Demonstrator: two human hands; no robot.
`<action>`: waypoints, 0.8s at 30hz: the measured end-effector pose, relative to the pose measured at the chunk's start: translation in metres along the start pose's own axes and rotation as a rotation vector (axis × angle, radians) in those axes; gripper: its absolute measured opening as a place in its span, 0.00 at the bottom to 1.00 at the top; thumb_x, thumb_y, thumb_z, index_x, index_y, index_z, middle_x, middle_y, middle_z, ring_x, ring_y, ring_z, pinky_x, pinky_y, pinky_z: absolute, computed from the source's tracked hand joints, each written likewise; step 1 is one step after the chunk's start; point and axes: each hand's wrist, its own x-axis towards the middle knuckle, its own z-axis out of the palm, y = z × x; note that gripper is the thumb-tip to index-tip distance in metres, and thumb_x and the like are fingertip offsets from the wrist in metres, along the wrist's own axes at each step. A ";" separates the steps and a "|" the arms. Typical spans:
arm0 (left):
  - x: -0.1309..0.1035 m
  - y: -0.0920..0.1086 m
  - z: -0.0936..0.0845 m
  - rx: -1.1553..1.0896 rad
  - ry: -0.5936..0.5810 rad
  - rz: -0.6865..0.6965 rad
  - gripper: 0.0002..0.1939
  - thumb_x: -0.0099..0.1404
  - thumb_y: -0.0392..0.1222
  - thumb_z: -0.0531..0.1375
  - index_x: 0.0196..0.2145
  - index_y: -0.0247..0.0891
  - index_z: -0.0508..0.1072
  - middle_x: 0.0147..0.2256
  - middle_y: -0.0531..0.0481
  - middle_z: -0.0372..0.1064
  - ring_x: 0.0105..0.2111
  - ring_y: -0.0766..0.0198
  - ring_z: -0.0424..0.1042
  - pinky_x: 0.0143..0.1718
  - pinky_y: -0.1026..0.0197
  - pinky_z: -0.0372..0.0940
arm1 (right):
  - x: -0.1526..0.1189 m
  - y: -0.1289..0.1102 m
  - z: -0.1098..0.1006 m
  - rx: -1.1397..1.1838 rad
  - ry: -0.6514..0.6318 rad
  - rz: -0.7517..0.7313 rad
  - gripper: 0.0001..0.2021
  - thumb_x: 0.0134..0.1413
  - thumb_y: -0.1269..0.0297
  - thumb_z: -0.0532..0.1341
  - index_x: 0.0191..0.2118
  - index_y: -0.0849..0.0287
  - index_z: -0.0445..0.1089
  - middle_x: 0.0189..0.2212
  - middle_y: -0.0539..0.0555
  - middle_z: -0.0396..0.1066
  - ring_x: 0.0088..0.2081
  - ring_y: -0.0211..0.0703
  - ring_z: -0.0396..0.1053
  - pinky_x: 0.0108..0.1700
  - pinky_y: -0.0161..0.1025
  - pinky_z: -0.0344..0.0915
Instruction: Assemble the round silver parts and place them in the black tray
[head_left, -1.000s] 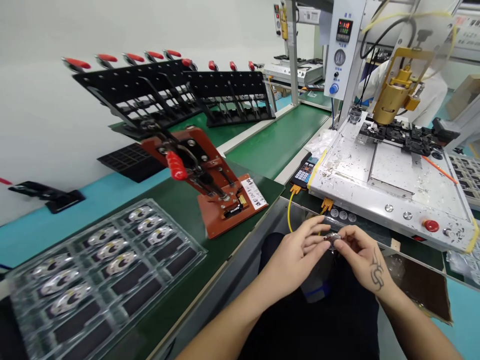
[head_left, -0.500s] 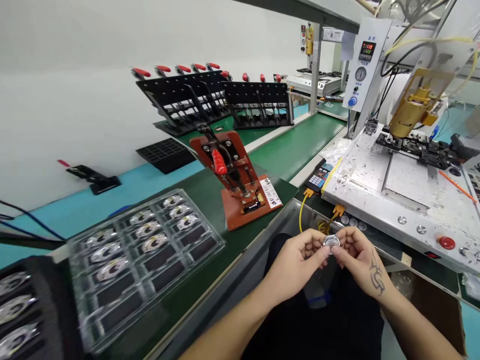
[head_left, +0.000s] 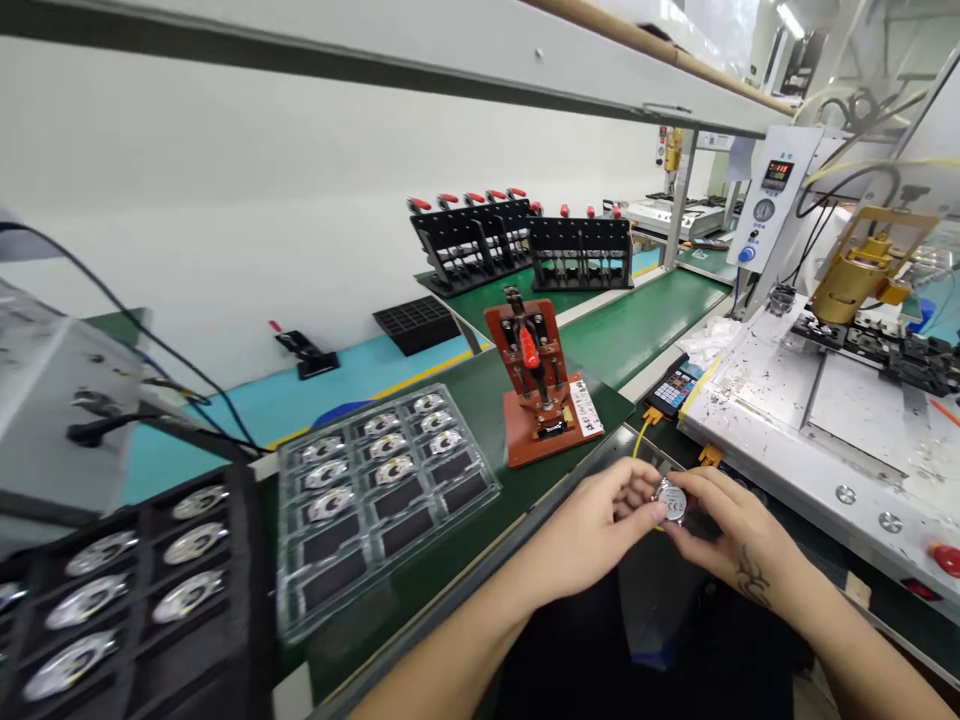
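View has swung left since the earlier frame: a black tray (head_left: 127, 590) now shows at 8 o'clock, and the clear tray (head_left: 382, 490) and press (head_left: 541, 385) sit further right. Hands kept their pinch on the part and look a bit further from the body.

Part (head_left: 670, 498): small round silver disc, held in mid-air between both hands at about 4 o'clock, just past the bench edge (head_left: 480, 565), over the lap. Left hand (head_left: 600, 530) grips it with thumb and fingertips from the left; right hand (head_left: 739, 540) pinches it from the right. Hands nearly touching.

Room: a green strip of bench lies open between the hands and the press at 12 o'clock from them. Clear tray at 9 o'clock of the hands, its near edge close to the bench edge. Dispenser table (head_left: 840, 420) at 2 o'clock, its front edge just behind the right hand. Keypad (head_left: 675, 385) near the table's left corner.
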 end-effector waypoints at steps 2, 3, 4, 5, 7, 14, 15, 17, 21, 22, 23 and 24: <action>0.005 0.019 -0.024 0.194 0.218 0.237 0.11 0.72 0.45 0.66 0.49 0.40 0.75 0.41 0.47 0.77 0.38 0.62 0.75 0.41 0.59 0.71 | 0.006 0.000 -0.004 0.003 0.031 0.020 0.20 0.68 0.69 0.64 0.62 0.54 0.66 0.44 0.56 0.74 0.39 0.44 0.74 0.42 0.40 0.73; 0.010 0.029 -0.039 0.296 0.352 0.399 0.08 0.73 0.43 0.65 0.47 0.40 0.75 0.40 0.47 0.77 0.38 0.62 0.75 0.41 0.58 0.71 | 0.010 0.001 -0.006 0.014 0.048 0.040 0.18 0.68 0.68 0.64 0.61 0.54 0.67 0.42 0.54 0.74 0.37 0.43 0.73 0.41 0.39 0.73; 0.016 0.039 -0.055 0.395 0.462 0.568 0.05 0.74 0.42 0.63 0.44 0.40 0.75 0.39 0.47 0.76 0.37 0.61 0.75 0.41 0.57 0.70 | 0.013 0.002 -0.009 0.025 0.066 0.059 0.17 0.68 0.68 0.65 0.59 0.53 0.68 0.40 0.53 0.73 0.36 0.43 0.73 0.40 0.39 0.72; 0.023 0.047 -0.070 0.498 0.522 0.723 0.05 0.75 0.41 0.61 0.41 0.40 0.75 0.37 0.47 0.76 0.37 0.61 0.74 0.42 0.56 0.70 | 0.015 0.003 -0.012 0.034 0.088 0.075 0.16 0.67 0.67 0.65 0.58 0.53 0.69 0.39 0.53 0.73 0.36 0.43 0.73 0.39 0.39 0.72; 0.039 0.055 -0.098 0.712 0.470 0.933 0.11 0.76 0.41 0.58 0.34 0.40 0.73 0.31 0.49 0.74 0.34 0.61 0.72 0.41 0.55 0.68 | 0.019 0.004 -0.016 0.041 0.125 0.090 0.15 0.67 0.66 0.65 0.57 0.52 0.70 0.39 0.52 0.73 0.36 0.43 0.73 0.39 0.39 0.72; 0.076 0.070 -0.124 0.861 0.368 0.965 0.26 0.77 0.45 0.58 0.21 0.42 0.57 0.20 0.57 0.55 0.22 0.65 0.57 0.29 0.58 0.58 | 0.036 0.010 -0.012 0.052 0.147 0.105 0.16 0.67 0.64 0.65 0.58 0.52 0.70 0.38 0.51 0.73 0.34 0.42 0.71 0.37 0.38 0.70; 0.081 0.081 -0.127 0.772 0.433 0.926 0.24 0.78 0.47 0.57 0.23 0.42 0.60 0.22 0.56 0.57 0.24 0.65 0.60 0.30 0.59 0.59 | 0.042 0.012 -0.008 0.060 0.138 0.096 0.16 0.67 0.64 0.65 0.58 0.52 0.70 0.37 0.51 0.72 0.33 0.42 0.70 0.36 0.38 0.70; 0.095 0.105 -0.142 0.588 0.539 0.810 0.19 0.79 0.50 0.56 0.30 0.41 0.66 0.26 0.54 0.63 0.27 0.65 0.65 0.31 0.61 0.63 | 0.057 0.019 0.004 0.074 0.112 0.066 0.16 0.66 0.64 0.65 0.57 0.53 0.70 0.35 0.50 0.71 0.32 0.42 0.69 0.35 0.38 0.68; 0.105 0.110 -0.197 0.419 0.674 0.525 0.11 0.80 0.49 0.55 0.48 0.39 0.69 0.40 0.45 0.74 0.33 0.62 0.77 0.37 0.58 0.72 | 0.076 0.041 0.031 0.100 0.060 0.051 0.14 0.64 0.63 0.64 0.54 0.55 0.71 0.33 0.50 0.69 0.32 0.42 0.67 0.35 0.39 0.66; 0.100 0.097 -0.210 0.462 0.725 0.411 0.12 0.79 0.49 0.56 0.51 0.38 0.69 0.42 0.44 0.75 0.33 0.61 0.78 0.37 0.57 0.73 | 0.076 0.047 0.036 0.108 0.043 0.065 0.14 0.64 0.63 0.64 0.53 0.55 0.71 0.33 0.50 0.69 0.32 0.42 0.67 0.35 0.39 0.65; 0.091 0.081 -0.218 0.545 0.721 0.251 0.14 0.79 0.49 0.54 0.53 0.38 0.69 0.41 0.44 0.76 0.33 0.60 0.78 0.38 0.57 0.73 | 0.075 0.053 0.041 0.115 0.026 0.084 0.13 0.64 0.62 0.64 0.53 0.55 0.71 0.33 0.50 0.68 0.32 0.42 0.67 0.36 0.39 0.65; 0.080 0.061 -0.223 0.623 0.633 0.081 0.15 0.79 0.49 0.51 0.54 0.39 0.70 0.40 0.45 0.78 0.33 0.59 0.78 0.38 0.56 0.73 | 0.073 0.058 0.045 0.119 0.011 0.109 0.13 0.65 0.61 0.64 0.53 0.55 0.71 0.33 0.50 0.68 0.32 0.42 0.66 0.36 0.39 0.65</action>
